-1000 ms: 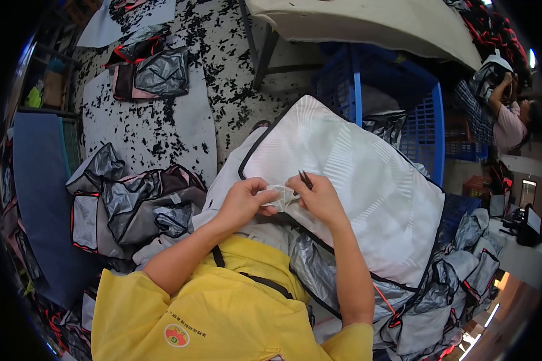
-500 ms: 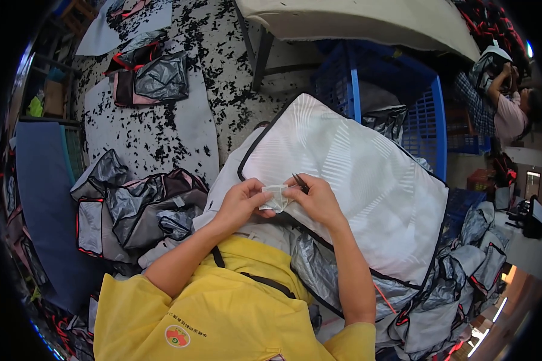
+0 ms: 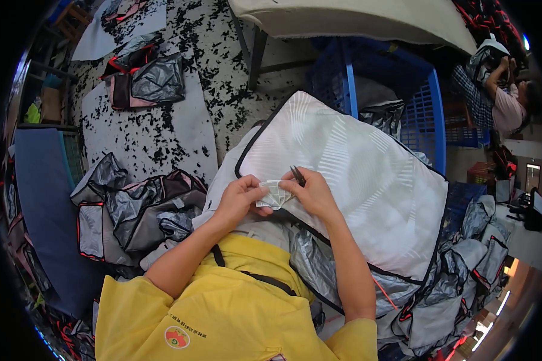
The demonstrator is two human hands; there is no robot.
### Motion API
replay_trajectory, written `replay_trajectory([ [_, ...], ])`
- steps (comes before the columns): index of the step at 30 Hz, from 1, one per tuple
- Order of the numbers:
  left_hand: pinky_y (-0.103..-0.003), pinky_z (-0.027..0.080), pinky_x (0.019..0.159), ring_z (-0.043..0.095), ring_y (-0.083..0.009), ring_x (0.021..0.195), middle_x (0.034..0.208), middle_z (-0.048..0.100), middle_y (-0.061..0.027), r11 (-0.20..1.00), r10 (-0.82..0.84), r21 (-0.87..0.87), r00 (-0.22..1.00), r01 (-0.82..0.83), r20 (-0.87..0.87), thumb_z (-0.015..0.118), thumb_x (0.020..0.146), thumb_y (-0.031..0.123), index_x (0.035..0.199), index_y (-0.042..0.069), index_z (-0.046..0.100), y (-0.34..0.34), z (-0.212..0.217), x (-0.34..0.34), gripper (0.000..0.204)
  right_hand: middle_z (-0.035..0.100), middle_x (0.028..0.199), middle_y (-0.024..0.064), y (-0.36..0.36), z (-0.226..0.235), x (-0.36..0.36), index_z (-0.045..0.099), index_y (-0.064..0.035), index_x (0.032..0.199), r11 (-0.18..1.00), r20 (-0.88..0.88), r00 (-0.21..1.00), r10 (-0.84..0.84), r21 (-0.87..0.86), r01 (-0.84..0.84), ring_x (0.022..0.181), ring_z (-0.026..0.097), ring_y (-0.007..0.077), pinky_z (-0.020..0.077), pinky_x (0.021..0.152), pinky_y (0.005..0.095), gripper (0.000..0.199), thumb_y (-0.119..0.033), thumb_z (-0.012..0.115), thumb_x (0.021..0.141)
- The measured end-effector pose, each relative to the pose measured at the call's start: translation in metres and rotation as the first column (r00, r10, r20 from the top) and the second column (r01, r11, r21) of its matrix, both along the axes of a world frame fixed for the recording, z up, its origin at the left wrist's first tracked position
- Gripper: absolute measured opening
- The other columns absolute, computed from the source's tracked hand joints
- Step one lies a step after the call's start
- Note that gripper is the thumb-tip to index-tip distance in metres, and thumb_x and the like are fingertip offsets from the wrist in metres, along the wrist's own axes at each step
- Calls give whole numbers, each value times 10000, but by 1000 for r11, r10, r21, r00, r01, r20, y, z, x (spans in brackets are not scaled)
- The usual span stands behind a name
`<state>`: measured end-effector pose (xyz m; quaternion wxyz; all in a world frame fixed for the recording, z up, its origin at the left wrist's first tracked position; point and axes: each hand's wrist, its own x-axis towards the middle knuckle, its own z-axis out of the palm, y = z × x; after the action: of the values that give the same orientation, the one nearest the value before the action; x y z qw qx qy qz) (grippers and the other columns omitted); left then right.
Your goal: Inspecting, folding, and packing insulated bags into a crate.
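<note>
My left hand is closed, pinching the left side of a small, thin white label-like piece. At its opposite side, my right hand pinches the same piece between thumb and finger. Dark thread snips are tucked in my right hand, their points sticking out past the knuckles. Both hands are over my lap, at the near left edge of a large white panel with black edging. The panel, patterned with pale stripes, lies over crumpled silver fabric.
Silver and grey bag pieces lie heaped at left; more are at right. A blue plastic crate stands beyond the panel, near a cloth-covered table. Black scraps litter the floor. Another person sits at far right.
The head view has shifted slightly. My hands still pinch the white piece, which is tilted a little differently, and the snips' points have turned slightly with my right hand.
</note>
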<state>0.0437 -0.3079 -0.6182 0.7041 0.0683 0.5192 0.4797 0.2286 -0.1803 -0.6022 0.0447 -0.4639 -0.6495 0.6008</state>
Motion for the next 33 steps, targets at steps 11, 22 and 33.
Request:
replay_trajectory([
  [11, -329, 619, 594, 737, -241, 673, 891, 709, -130, 999, -50, -17, 998, 51, 43, 672, 990, 108, 971, 19, 597, 3, -4, -6, 118, 722, 822, 98, 2, -9, 12, 728, 14, 969, 990, 28, 993, 112, -86, -109, 750, 623, 151, 497, 718, 324, 309, -292, 739, 927],
  [22, -337, 631, 644, 752, -247, 732, 895, 694, -105, 998, -47, 51, 993, 42, 110, 676, 1004, 93, 990, 28, 596, -1, -9, -10, 104, 710, 811, 146, -2, -15, 10, 716, 19, 973, 997, 56, 996, 69, 34, -71, 743, 640, 217, 506, 737, 364, 360, -340, 698, 952],
  [33, -301, 634, 657, 762, -242, 773, 963, 692, -105, 990, -131, 65, 990, 128, 42, 652, 1017, 88, 1039, -11, 598, 0, -7, -14, 114, 712, 800, 106, 13, 3, 24, 732, 23, 974, 972, 44, 990, -137, 201, 125, 756, 636, 158, 510, 736, 335, 269, -241, 684, 972],
])
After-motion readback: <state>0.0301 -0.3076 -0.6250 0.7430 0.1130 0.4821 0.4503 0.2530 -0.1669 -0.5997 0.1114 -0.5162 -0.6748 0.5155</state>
